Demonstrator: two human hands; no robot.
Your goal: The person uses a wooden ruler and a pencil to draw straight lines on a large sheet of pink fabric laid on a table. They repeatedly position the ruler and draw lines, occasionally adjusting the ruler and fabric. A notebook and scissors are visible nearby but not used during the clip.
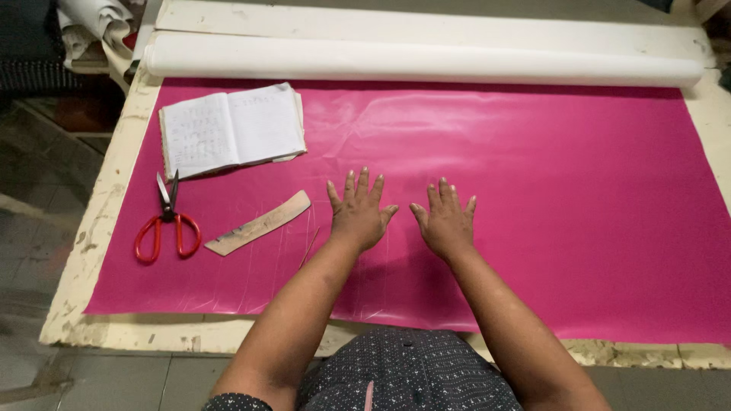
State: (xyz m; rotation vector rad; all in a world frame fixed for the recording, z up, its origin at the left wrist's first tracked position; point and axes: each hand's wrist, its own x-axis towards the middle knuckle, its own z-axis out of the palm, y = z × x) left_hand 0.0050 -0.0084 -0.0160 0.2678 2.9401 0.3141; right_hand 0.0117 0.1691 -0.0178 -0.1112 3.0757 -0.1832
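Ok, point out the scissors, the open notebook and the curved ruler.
scissors [166, 222]: head view, pivot above the red handles.
open notebook [228, 129]: head view, centre fold.
curved ruler [259, 224]: head view, middle of the strip.

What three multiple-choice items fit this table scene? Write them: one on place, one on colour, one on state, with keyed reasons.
1. Where do the scissors lie?
A. left of the curved ruler
B. on the open notebook
C. on the white roll

2. What colour is the sheet?
A. green
B. magenta
C. grey

3. How are the left hand and right hand?
A. fists
B. gripping scissors
C. flat, fingers spread

Key: 1 A, red handles sit left of the ruler; 2 B, bright pink; 3 C, both palms press the sheet.
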